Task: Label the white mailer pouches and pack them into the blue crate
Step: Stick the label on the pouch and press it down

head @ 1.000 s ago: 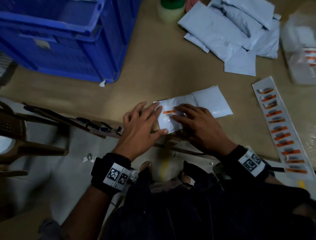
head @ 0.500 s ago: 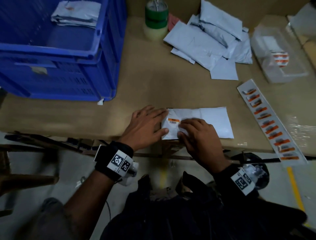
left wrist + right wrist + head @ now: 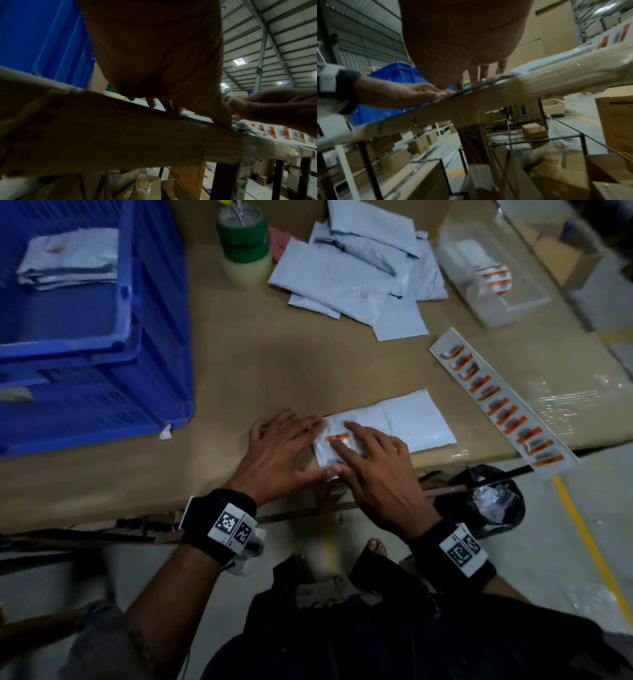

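Note:
A white mailer pouch [image 3: 416,419] lies flat near the table's front edge, an orange label [image 3: 337,437] stuck on its left half. My left hand [image 3: 287,450] lies flat beside the pouch's left end, thumb along its near edge. My right hand [image 3: 371,455] presses straight fingers on the label. The blue crate [image 3: 150,337] stands at the left with several labelled pouches [image 3: 70,260] inside. A heap of unlabelled pouches [image 3: 359,275] sits at the back. In the wrist views both hands [image 3: 171,105] [image 3: 481,73] rest flat on the table edge.
A strip of orange labels [image 3: 496,402] lies at the right, running toward the front edge. A clear plastic box [image 3: 493,275] with more labels stands at back right. A green-banded bottle [image 3: 243,244] stands behind the crate's corner. Cardboard boxes sit under the table.
My right hand has slid left over the label, its fingers now covering it. The left hand stays at the pouch's left end. My head has lifted, showing more of the crate.

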`<state>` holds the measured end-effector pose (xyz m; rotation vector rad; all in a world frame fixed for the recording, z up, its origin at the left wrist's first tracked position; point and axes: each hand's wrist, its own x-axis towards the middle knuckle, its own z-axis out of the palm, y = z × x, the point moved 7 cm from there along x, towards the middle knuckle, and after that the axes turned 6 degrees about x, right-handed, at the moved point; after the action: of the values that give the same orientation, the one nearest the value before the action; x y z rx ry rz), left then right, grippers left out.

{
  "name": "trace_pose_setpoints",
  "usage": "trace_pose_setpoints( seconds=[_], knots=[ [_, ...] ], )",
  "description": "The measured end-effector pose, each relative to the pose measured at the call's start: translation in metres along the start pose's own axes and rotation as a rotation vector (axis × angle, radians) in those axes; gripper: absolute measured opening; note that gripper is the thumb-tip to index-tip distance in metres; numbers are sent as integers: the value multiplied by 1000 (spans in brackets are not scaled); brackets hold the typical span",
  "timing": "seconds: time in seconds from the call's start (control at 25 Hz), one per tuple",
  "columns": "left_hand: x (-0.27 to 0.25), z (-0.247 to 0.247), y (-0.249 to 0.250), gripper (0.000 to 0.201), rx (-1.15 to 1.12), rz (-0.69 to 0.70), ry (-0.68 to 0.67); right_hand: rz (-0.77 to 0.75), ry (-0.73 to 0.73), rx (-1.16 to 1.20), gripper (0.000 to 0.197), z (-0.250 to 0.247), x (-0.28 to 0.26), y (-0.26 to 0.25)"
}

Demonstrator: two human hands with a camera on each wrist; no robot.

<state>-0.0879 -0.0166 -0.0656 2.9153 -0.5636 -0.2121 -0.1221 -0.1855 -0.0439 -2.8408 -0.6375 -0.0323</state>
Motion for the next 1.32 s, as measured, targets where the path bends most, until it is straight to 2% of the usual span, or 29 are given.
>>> trace_pose_setpoints(
  seconds=[0.24, 0.4, 0.56, 0.72, 0.92, 1.04, 1.12, 1.32],
  knots=[
    [0, -4, 2, 95, 53, -13, 11, 137, 43, -22, 54, -7, -6, 25],
    [-2, -5, 5, 99, 19, -19, 19, 59, -20, -92, 57, 1, -1, 5],
    [-1, -4, 2, 97, 3, -14, 17, 208, 43, -66, 61, -8, 4, 19],
    [0, -5, 3, 103, -10, -2, 46, 94, -41, -54, 64, 8, 0, -11],
    [2, -5, -1, 107, 0, -9, 34, 55, 12, -45, 54, 2, -5, -9],
    [2, -3, 1, 108, 10, -11, 10, 105, 19, -101, 51, -3, -2, 5],
    [1, -3, 0, 106, 26, -23, 9, 158, 74, -69, 50, -10, 0, 11],
    [2, -2, 1, 101, 34, -15, 10, 418, 237, 224, 45, -14, 24, 22]
  ],
)
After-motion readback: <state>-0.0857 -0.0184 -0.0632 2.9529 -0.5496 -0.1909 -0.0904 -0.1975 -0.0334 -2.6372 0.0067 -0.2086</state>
